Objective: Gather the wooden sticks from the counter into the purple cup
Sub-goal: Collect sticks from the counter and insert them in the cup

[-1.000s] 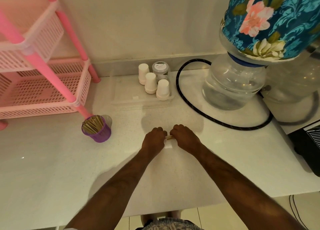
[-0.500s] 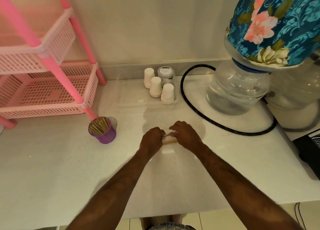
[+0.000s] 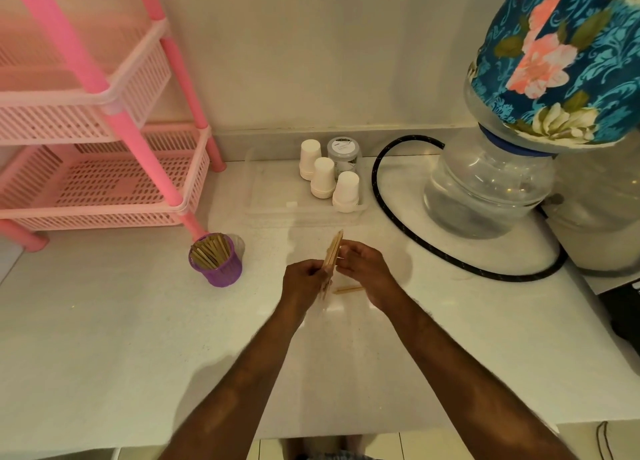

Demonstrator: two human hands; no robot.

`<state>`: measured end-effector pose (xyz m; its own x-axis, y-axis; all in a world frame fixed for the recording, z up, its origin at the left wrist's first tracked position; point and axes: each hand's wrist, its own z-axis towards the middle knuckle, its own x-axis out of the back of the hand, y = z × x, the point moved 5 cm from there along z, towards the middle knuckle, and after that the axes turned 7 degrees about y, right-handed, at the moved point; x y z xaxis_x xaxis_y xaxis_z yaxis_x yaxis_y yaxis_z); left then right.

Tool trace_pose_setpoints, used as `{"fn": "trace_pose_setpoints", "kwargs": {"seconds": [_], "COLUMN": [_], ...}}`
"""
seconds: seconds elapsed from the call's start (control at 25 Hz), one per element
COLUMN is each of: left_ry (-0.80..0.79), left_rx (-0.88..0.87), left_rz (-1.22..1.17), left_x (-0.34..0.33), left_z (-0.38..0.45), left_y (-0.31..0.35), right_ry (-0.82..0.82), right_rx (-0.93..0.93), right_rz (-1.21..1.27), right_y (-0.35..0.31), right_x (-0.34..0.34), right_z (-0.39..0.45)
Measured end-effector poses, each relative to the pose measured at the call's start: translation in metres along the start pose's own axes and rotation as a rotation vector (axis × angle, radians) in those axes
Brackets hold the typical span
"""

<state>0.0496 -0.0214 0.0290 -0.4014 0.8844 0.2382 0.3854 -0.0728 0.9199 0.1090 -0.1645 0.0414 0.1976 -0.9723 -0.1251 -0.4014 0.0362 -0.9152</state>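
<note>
A bundle of wooden sticks [image 3: 333,251] stands nearly upright in my left hand [image 3: 304,284], which is closed around its lower part. My right hand [image 3: 366,269] sits just to the right of the bundle, fingers curled and touching its side. One loose wooden stick [image 3: 348,289] lies flat on the white counter [image 3: 104,338] between my hands. The purple cup [image 3: 216,260] stands to the left of my hands, at the foot of the pink rack, and holds several sticks upright.
A pink plastic rack [image 3: 100,168] fills the left. Behind my hands a clear tray [image 3: 273,196] holds three white paper cups [image 3: 323,177] and a jar [image 3: 344,153]. A black hose [image 3: 415,248] loops around the water jug [image 3: 485,189] at right.
The sticks were pressed flat on the counter between both hands; now my left hand has lifted the bundle upright, and one stick is left lying on the counter.
</note>
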Motion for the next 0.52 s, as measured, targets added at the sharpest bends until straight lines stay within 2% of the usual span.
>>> {"fn": "trace_pose_setpoints", "kwargs": {"seconds": [0.12, 0.32, 0.4, 0.52], "left_ry": [-0.033, -0.011, -0.013, 0.006], "left_rx": [0.022, 0.032, 0.134, 0.369], "left_rz": [-0.127, -0.238, -0.445, -0.943], "left_x": [-0.001, -0.001, -0.001, -0.007], "left_z": [-0.007, -0.019, -0.02, -0.023], "left_y": [0.003, 0.006, 0.0, -0.006], "right_ry": [-0.058, 0.095, 0.129, 0.114], "right_rx": [-0.028, -0.112, -0.082, -0.012], "right_rz": [0.089, 0.271, 0.331, 0.46], "right_y": [-0.005, -0.014, -0.019, -0.028], "right_x": [-0.022, -0.048, -0.053, -0.06], "right_z": [-0.001, 0.001, 0.0, -0.003]}}
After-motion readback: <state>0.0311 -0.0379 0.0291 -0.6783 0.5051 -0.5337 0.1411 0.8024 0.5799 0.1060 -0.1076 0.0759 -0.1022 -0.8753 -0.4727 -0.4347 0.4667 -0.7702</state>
